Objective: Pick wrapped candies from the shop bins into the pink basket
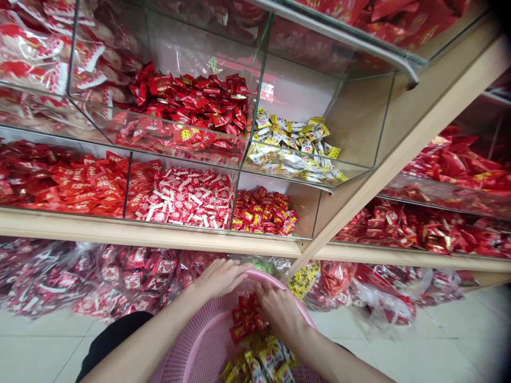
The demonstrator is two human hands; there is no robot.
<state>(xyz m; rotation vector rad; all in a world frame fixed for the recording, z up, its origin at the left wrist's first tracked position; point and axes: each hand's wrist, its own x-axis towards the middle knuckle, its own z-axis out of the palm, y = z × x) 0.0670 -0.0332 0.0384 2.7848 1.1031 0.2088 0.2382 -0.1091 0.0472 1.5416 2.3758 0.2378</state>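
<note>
A pink plastic basket point(199, 346) sits low in front of me. My left hand point(219, 276) grips its far rim, fingers curled over the edge. My right hand point(279, 311) reaches down inside the basket among small red wrapped candies point(244, 319), fingers bent and closed on them. Yellow-and-white wrapped candies point(263, 361) lie nearer me in the basket.
Glass-fronted bins on a wooden shelf point(159, 234) hold red candies point(191, 106), red-and-white candies point(183, 199), small red-and-gold candies point(263, 213) and yellow-white candies point(295, 146). Clear bags of red sweets point(99, 276) lie on the tiled floor point(439, 346) under the shelf.
</note>
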